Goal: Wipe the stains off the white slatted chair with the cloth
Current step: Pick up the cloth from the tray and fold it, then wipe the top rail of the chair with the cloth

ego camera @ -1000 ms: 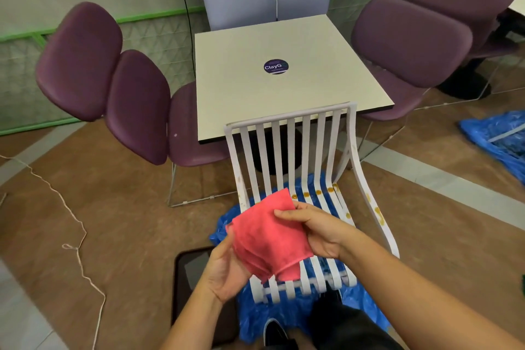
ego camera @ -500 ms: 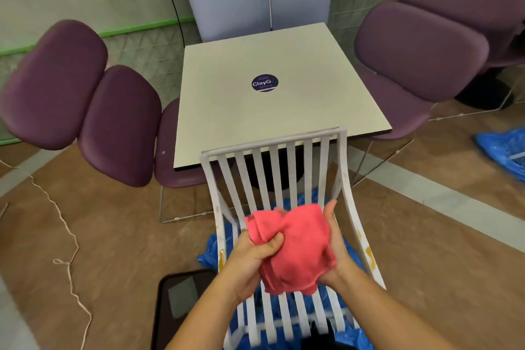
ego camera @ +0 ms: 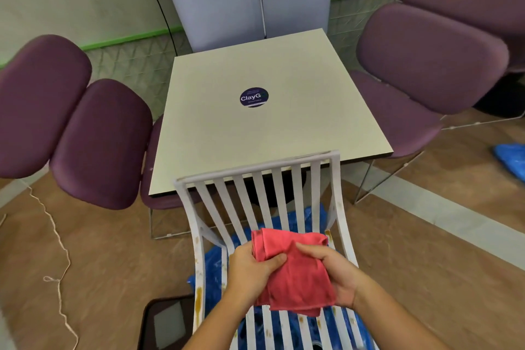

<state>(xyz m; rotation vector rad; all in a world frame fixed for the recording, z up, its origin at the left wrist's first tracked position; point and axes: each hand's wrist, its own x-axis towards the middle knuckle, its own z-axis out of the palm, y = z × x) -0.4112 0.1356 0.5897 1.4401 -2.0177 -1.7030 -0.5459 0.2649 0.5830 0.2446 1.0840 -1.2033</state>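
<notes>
Both hands held the folded red cloth (ego camera: 295, 273) just above the seat of the white slatted chair (ego camera: 255, 175): the left hand (ego camera: 250, 270) gripped its left edge, thumb on top; the right hand (ego camera: 341, 278) curled round its right side. Yellow-brown stains (ego camera: 198, 297) marked the seat slats and left rail. The chair back stood at the table (ego camera: 255, 136) edge, over a blue plastic sheet (ego camera: 312, 219)

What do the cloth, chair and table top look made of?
The cloth: soft red fabric, possibly microfibre; it folds and drapes limply. The chair: white painted metal or plastic, unclear; smooth thin slats. The table top: probably matte laminate; flat cream surface, dark edge.
</notes>
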